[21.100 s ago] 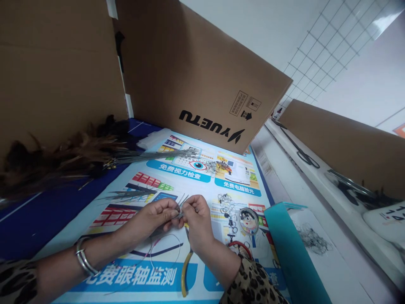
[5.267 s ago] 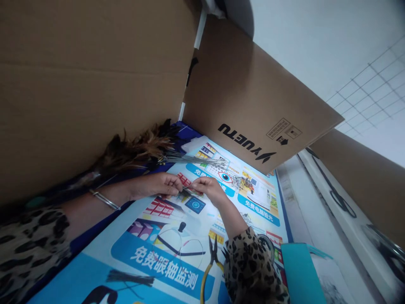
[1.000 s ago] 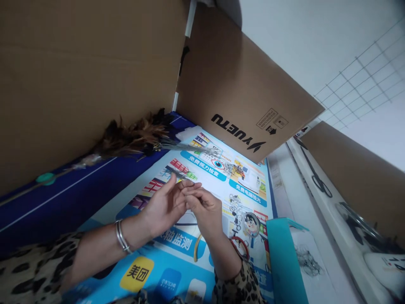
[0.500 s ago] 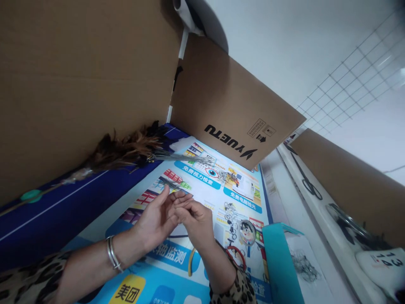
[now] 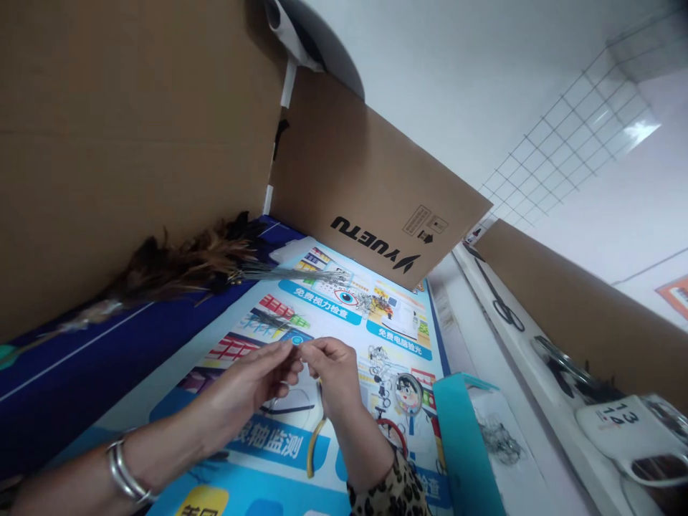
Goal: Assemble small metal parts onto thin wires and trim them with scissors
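Over the printed poster (image 5: 344,358), my left hand (image 5: 263,373) and my right hand (image 5: 330,365) meet at the fingertips. The left hand pinches with thumb and fingers, and what lies in its grip is too small to make out. The right fingertips are also pressed together, on something too tiny to name. Beneath the right hand lies a tool with yellow handles (image 5: 315,441), partly hidden. Small wire pieces (image 5: 380,365) are scattered right of the hands, beside a red-handled tool (image 5: 395,433). Thin dark strands (image 5: 274,317) lie behind the left hand.
Brown feathers (image 5: 183,261) and a bundle of thin wires (image 5: 295,274) lie at the back left. Cardboard walls (image 5: 376,179) stand left and behind. At the right are a teal box (image 5: 467,444), tangled wire (image 5: 502,441), scissors (image 5: 508,314) and a white object marked 13 14 (image 5: 613,423).
My left hand has turned from palm-up with raised thumb to a pinch at the right fingertips. The view has shifted, and more of the yellow-handled tool shows.
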